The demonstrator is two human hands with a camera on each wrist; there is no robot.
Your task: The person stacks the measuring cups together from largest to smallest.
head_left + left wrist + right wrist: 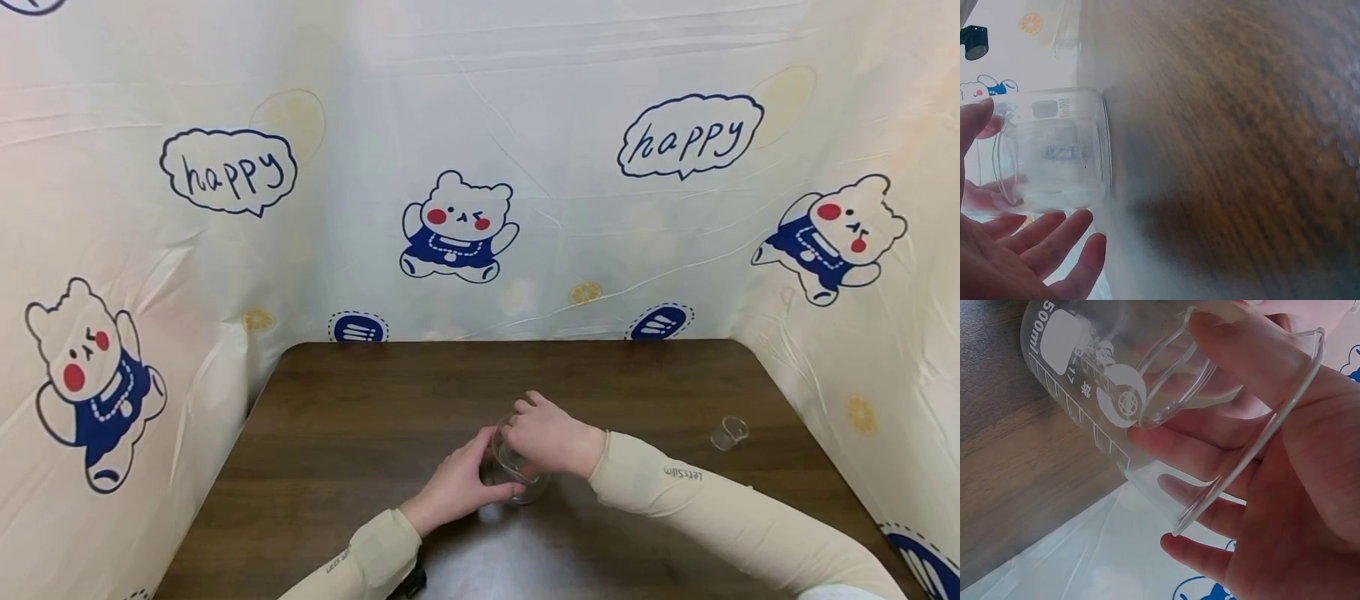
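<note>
A large clear glass beaker (1079,381) with a white 500 ml mark and scale stands upright on the table. My left hand (459,482) holds it from the left, thumb on the near side and fingers round the far side. My right hand (557,437) reaches down through the mouth from above. Inside the large beaker, its thumb and fingers (1166,440) pinch the rim of a smaller glass beaker (1054,162). In the head view the hands hide much of both beakers.
A small clear beaker (729,433) stands on the right part of the dark wooden table (360,408). Printed white cloth (555,250) with bears hangs along the back and both sides. A black object (411,581) shows beside the left wrist.
</note>
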